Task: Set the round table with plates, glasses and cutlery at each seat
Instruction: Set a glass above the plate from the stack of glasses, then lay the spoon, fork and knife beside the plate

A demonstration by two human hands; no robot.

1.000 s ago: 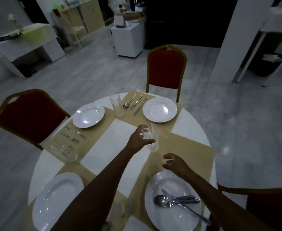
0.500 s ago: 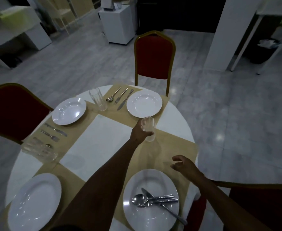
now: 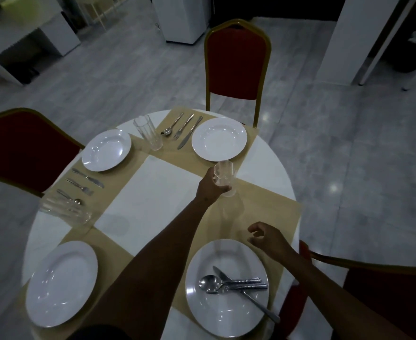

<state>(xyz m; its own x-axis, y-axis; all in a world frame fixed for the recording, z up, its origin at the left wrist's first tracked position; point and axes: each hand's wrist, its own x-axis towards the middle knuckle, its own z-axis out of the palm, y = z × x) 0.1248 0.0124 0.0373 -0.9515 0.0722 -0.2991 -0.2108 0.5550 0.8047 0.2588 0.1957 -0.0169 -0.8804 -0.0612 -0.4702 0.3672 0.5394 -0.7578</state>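
Starting nearest: round white ceramic plate on the near right (image 3: 226,312) carries a steel spoon, fork and knife piled crosswise (image 3: 236,285), likely parked there for carrying, not yet laid out beside it. Second round white plate on the near left (image 3: 60,283) is bare, no cutlery or glass by it. Right hand (image 3: 269,238) hovers just above the beige placemat (image 3: 283,212) past the right plate, fingers curled loosely apart, gripping nothing, probably free to take the cutlery next. Left hand (image 3: 210,187) reaches over the table middle, closed around a clear ribbed drinking glass (image 3: 224,180), upright; whether its base touches the mat, can't tell. Glass sits between the near right plate and the far right white plate (image 3: 219,139), so it looks meant for the near right seat's top corner. Left edge: clear tumblers (image 3: 64,209), blurred, count unclear, beside a knife, fork and spoon laid in a row (image 3: 84,184) next to the far left white plate (image 3: 106,150). Farthest seat: cutlery row (image 3: 182,130) left of its plate, tall clear glass (image 3: 148,132) standing beside it. Round white table (image 3: 270,168), red gold-framed chair (image 3: 236,62) behind. Judgement: two far seats done, two near ones pending.
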